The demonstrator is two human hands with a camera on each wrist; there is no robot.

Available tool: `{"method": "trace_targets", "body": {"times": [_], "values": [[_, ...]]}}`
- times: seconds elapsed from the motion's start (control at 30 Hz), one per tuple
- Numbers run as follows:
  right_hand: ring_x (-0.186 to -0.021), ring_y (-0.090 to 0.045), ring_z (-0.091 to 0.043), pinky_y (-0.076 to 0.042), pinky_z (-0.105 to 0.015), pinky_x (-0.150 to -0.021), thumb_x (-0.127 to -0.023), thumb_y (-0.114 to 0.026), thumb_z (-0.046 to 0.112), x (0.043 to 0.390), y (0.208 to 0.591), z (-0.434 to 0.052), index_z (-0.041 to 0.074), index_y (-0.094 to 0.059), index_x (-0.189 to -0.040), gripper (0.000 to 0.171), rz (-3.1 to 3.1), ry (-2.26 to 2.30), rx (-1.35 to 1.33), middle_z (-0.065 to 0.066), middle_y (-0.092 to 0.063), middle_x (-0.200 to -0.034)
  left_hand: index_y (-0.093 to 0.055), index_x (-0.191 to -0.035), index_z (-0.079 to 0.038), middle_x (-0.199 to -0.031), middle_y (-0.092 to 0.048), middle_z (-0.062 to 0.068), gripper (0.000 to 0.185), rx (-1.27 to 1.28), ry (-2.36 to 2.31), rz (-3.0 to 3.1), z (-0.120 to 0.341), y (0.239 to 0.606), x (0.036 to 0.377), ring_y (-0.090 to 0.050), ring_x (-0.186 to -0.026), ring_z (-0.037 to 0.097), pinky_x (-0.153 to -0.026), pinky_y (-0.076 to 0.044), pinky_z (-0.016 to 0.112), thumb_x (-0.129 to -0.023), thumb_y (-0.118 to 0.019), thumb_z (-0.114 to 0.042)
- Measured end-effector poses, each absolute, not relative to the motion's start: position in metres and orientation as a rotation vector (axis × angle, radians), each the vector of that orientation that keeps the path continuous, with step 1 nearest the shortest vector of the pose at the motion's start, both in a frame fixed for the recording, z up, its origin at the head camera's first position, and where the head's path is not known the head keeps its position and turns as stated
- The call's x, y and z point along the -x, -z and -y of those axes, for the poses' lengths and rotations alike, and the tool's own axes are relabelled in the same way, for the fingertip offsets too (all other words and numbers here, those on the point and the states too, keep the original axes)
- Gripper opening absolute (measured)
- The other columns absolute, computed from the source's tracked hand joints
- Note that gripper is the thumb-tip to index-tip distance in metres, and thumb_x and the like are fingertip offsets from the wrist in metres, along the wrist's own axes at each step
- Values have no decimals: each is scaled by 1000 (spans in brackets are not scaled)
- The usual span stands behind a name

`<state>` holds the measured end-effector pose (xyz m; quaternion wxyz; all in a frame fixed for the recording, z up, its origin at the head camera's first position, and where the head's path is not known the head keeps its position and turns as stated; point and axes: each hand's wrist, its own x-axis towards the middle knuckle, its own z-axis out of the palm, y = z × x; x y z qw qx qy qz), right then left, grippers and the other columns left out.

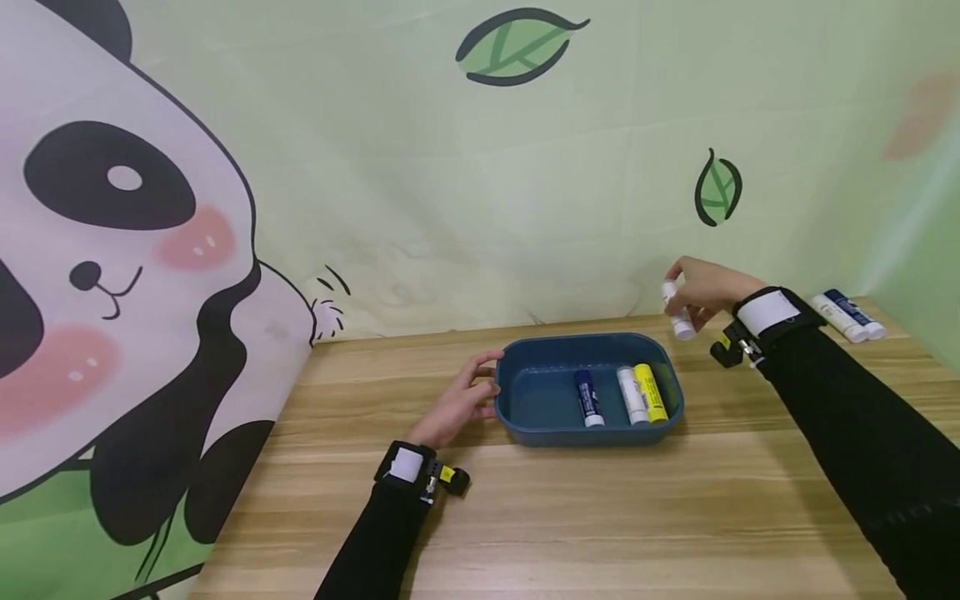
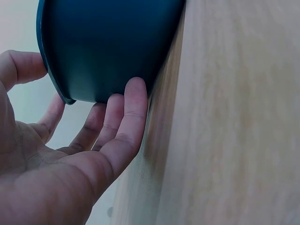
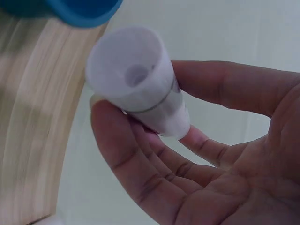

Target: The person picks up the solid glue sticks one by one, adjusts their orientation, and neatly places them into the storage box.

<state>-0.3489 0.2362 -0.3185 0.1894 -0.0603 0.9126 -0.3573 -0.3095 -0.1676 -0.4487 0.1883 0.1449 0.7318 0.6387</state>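
Note:
My right hand [image 1: 708,287] pinches a white glue stick [image 1: 678,312] between thumb and fingers, off the right end of the blue tray [image 1: 577,437] and raised above the table. In the right wrist view, the hollow end of the glue stick [image 3: 136,70] faces the camera. My left hand [image 1: 457,404] touches the tray's left end. The left wrist view has its fingertips [image 2: 136,89] resting against the outer wall. Inside the tray lie a navy glue stick [image 1: 588,400], a white glue stick [image 1: 632,396] and a yellow glue stick [image 1: 651,392].
Beyond my right wrist, a white glue stick [image 1: 838,318] and a navy one [image 1: 855,312] lie side by side on the wooden table [image 1: 600,525]. Behind the table hangs a pale green backdrop [image 1: 412,208] with a panda and leaves.

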Motion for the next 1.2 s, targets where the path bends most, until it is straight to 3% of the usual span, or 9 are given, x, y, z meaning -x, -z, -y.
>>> {"method": "trace_targets", "body": {"times": [0.3,0.73,1.2], "values": [[-82,-64,-26,-63,-36,-71,-97,-62,8,340,312,-216,-9,-22,-146,65,-2497,1038,216,-32,-51,-118,-36,-157,-22,-147,-35,18,62,-402,-1820,-2047,168,449,309,-54,-114,24,-82,-58,29,-97,-48,-9],[-82,-61,-23,-61,-34,-72,-97,-64,12,330,309,-192,-3,-27,-149,66,-2457,929,308,-25,-55,-113,-35,-157,-21,-148,-35,19,63,-405,-1818,-2036,168,449,310,-54,-114,25,-83,-59,30,-96,-48,-11],[-78,-69,-23,-64,-35,-70,-96,-64,6,324,321,-167,-3,-28,-143,60,-2362,880,335,-28,-57,-113,-34,-158,-21,-149,-34,20,62,-413,-1814,-2039,167,448,308,-54,-115,25,-84,-59,30,-98,-47,-11]]}}
